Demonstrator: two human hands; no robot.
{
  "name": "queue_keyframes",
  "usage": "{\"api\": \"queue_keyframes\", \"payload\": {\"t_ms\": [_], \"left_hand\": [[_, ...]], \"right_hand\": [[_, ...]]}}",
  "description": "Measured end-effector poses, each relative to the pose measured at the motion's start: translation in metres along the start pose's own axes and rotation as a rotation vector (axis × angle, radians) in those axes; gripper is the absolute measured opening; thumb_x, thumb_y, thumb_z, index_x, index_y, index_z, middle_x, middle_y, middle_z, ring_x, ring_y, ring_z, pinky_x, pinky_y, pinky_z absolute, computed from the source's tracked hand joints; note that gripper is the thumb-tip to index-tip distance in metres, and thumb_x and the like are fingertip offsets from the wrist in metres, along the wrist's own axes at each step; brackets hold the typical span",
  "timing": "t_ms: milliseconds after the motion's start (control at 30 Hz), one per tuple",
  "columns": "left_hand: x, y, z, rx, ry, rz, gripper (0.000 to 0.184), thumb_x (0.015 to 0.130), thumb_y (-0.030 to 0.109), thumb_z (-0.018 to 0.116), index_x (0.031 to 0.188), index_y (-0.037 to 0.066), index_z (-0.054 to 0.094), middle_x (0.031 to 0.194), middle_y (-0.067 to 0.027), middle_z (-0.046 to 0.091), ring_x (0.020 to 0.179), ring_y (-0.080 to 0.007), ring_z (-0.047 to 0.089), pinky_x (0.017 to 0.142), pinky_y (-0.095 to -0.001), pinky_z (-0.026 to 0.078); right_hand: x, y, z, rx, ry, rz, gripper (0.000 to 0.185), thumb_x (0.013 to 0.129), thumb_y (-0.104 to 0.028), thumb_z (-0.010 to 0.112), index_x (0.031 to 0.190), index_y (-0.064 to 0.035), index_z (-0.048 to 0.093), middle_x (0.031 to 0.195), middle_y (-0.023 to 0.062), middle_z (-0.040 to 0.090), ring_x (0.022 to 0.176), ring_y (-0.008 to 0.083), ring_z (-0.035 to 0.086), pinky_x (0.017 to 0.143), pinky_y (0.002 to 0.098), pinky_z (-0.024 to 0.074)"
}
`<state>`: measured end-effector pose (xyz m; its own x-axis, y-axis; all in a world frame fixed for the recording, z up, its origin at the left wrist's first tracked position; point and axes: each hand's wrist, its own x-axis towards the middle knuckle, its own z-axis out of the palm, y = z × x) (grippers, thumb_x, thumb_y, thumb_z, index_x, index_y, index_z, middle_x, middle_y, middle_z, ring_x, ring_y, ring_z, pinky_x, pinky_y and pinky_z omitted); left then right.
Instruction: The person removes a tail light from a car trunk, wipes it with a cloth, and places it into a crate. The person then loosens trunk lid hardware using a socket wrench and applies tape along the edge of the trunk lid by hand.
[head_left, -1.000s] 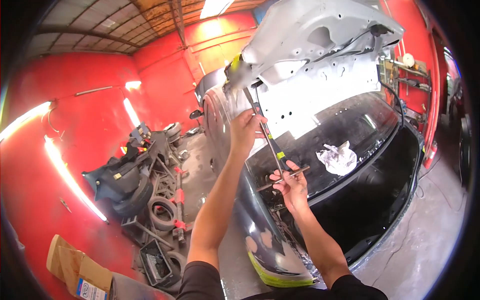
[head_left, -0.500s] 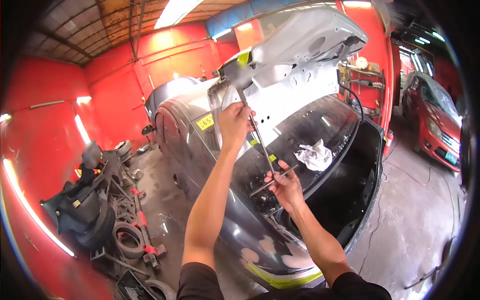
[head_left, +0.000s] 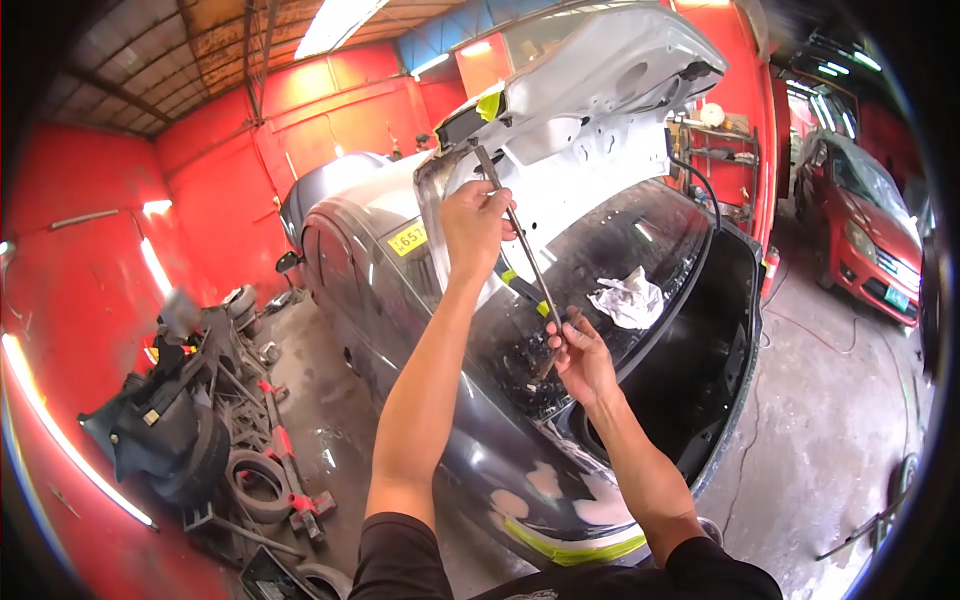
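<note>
A long T-handle wrench (head_left: 536, 268) slants over the dark car (head_left: 375, 275). Its upper end is at the near corner of a raised grey-white body panel (head_left: 615, 75), by a bracket there; the exact contact is hard to make out. My left hand (head_left: 478, 228) is closed around the upper shaft. Lower down, the fingers of my right hand (head_left: 585, 360) grip the crossbar end, which they partly hide. Below the shaft lies a dark glossy surface (head_left: 520, 350) with dust on it, and a crumpled white cloth (head_left: 630, 300) rests on it.
An open dark cavity (head_left: 715, 330) lies to the right. Old tyres (head_left: 257, 482) and piled car parts (head_left: 165, 425) are on the floor at left, near a red wall (head_left: 70, 290). A red car (head_left: 865, 230) stands far right. Shelves (head_left: 715, 160) stand behind.
The wrench's crossbar has turned, from sticking out on both sides of my right hand to lying mostly behind its fingers. My left hand stays on the shaft. The view has shifted slightly.
</note>
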<state>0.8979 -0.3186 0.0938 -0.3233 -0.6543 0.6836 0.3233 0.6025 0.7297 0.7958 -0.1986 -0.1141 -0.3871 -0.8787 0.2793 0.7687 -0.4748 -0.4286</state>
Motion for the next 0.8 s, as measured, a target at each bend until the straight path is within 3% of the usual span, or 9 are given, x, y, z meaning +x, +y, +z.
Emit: {"api": "queue_keyframes", "payload": {"t_ms": [167,267,367,467,567,667,700,800], "left_hand": [[0.003,0.001,0.004,0.053,0.047,0.008,0.025,0.093,0.011,0.072,0.105,-0.01,0.067,0.086,-0.0158,0.074,0.056,-0.0169,0.066,0.048,-0.0286,0.056],[0.003,0.006,0.006,0.123,0.072,0.01,0.024,0.092,0.011,0.071,0.104,-0.01,0.067,0.085,-0.0157,0.074,0.056,-0.017,0.066,0.047,-0.0286,0.055],[0.0,0.014,0.012,0.195,0.103,0.018,0.023,0.092,0.01,0.071,0.102,-0.01,0.067,0.083,-0.0155,0.074,0.055,-0.0171,0.066,0.046,-0.0287,0.055],[-0.001,0.017,0.016,0.222,0.12,0.03,0.02,0.092,0.008,0.07,0.099,-0.01,0.068,0.08,-0.0145,0.073,0.055,-0.0164,0.067,0.046,-0.0288,0.055],[0.004,0.01,0.015,0.193,0.138,0.041,0.017,0.093,0.007,0.069,0.098,-0.01,0.068,0.078,-0.0137,0.073,0.055,-0.0159,0.067,0.047,-0.029,0.055],[0.009,0.0,0.012,0.154,0.151,0.043,0.016,0.094,0.006,0.069,0.098,-0.01,0.068,0.08,-0.0136,0.073,0.057,-0.016,0.067,0.049,-0.029,0.056],[0.008,0.0,0.012,0.144,0.156,0.044,0.015,0.095,0.006,0.069,0.098,-0.009,0.068,0.08,-0.0136,0.074,0.057,-0.016,0.068,0.05,-0.029,0.056],[0.007,0.001,0.012,0.15,0.148,0.045,0.013,0.095,0.004,0.068,0.099,-0.009,0.068,0.083,-0.0138,0.074,0.058,-0.016,0.068,0.05,-0.0288,0.056]], "right_hand": [[0.009,-0.007,-0.001,0.027,-0.033,0.055,0.038,0.102,-0.004,0.059,0.136,-0.01,0.044,0.107,0.0182,0.068,0.081,0.0196,0.066,0.054,0.0183,0.0512],[0.013,-0.01,-0.003,0.046,-0.075,0.089,0.038,0.102,-0.004,0.057,0.136,-0.0076,0.041,0.113,0.0231,0.068,0.081,0.0217,0.068,0.055,0.0184,0.0537],[0.012,-0.021,0.008,-0.014,-0.02,0.171,0.055,0.103,-0.004,0.056,0.151,-0.0068,0.029,0.118,0.0284,0.067,0.08,0.0243,0.07,0.058,0.0224,0.0569],[0.013,-0.039,0.017,-0.075,-0.022,0.224,0.077,0.104,-0.004,0.055,0.163,-0.0099,0.006,0.12,0.0313,0.066,0.083,0.0275,0.071,0.061,0.0282,0.061],[0.007,-0.043,0.012,-0.228,-0.183,0.116,0.077,0.103,-0.002,0.056,0.166,-0.0092,0.011,0.118,0.0287,0.067,0.089,0.0303,0.073,0.066,0.0323,0.0645],[0.018,-0.024,-0.009,-0.135,-0.283,0.217,0.061,0.102,0.001,0.058,0.158,-0.0035,0.035,0.116,0.0253,0.069,0.093,0.031,0.075,0.069,0.0343,0.0664],[0.017,-0.024,-0.005,-0.147,-0.278,0.251,0.055,0.099,0.002,0.061,0.151,0.0034,0.044,0.11,0.0208,0.068,0.093,0.0298,0.074,0.074,0.0326,0.0663],[0.026,-0.023,-0.002,-0.204,-0.207,0.256,0.049,0.098,0.002,0.061,0.146,0.0062,0.049,0.107,0.019,0.069,0.094,0.0299,0.074,0.074,0.0314,0.066]]}}
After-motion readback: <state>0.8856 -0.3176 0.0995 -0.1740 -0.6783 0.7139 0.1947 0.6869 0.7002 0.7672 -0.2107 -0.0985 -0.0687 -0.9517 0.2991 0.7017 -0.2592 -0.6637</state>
